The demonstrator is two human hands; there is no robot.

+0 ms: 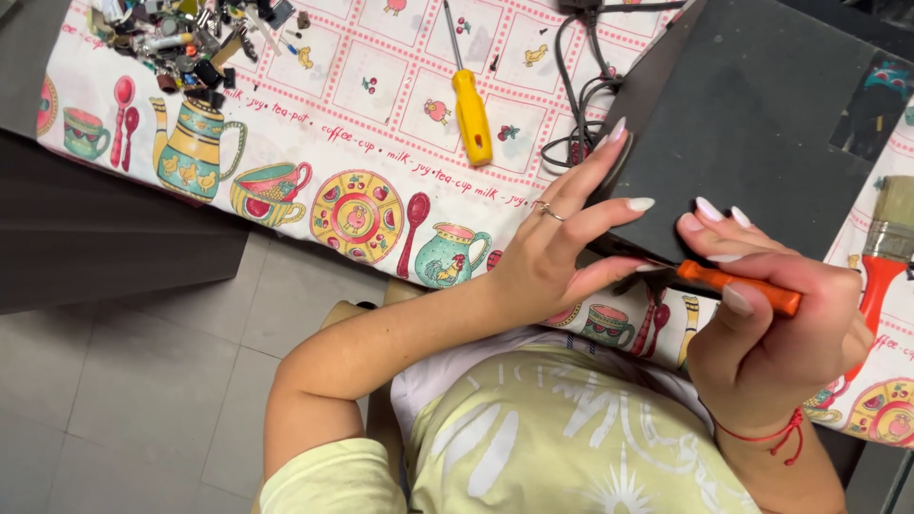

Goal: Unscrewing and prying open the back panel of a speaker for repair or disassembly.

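A person seated at a desk covered with a patterned cloth of teapots, cups and plates works at the edge of a dark grey flat device, seen from a head-worn camera looking down. The left hand rests on the device's near left edge, fingers spread and released, holding nothing, a thin ring on one finger. The right hand, a red cord at its wrist, has its grip clenched around the orange handle of a small screwdriver, whose tip points left at the device's near edge, close to the left thumb; the exact point of contact is hidden by the fingers. The device lies tilted across the right part of the desk, its near edge just above the person's lap. Just right of the right hand lies a paintbrush with a red handle and pale bristles. Farther back, well apart from the hands, a yellow-handled screwdriver lies on the cloth, with a black cable coiled between it and the device. A heap of small parts sits at the far left corner.
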